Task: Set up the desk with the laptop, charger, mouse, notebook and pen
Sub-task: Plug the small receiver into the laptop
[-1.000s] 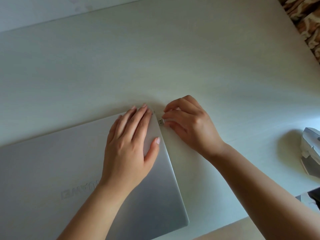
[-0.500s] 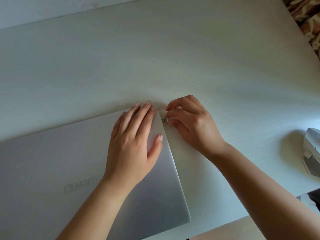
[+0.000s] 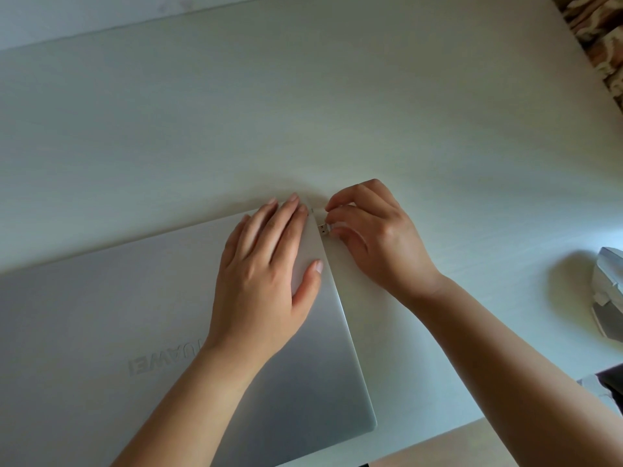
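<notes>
A closed silver laptop lies flat on the pale desk, its logo upside down to me. My left hand presses flat on the lid near its far right corner, fingers apart. My right hand pinches a small metal USB plug right at the laptop's right edge, near the far corner. Whether the plug sits inside a port is hidden by my fingers. A white mouse rests at the desk's right side, cut off by the frame.
The desk's near edge runs along the bottom right, with a dark object just beyond it. A patterned brown fabric shows past the far right corner. A wall meets the desk at the back.
My right hand's fingers have shifted slightly at the laptop's edge, still pinching the small plug. My left hand stays flat on the lid. The view has drifted a little.
</notes>
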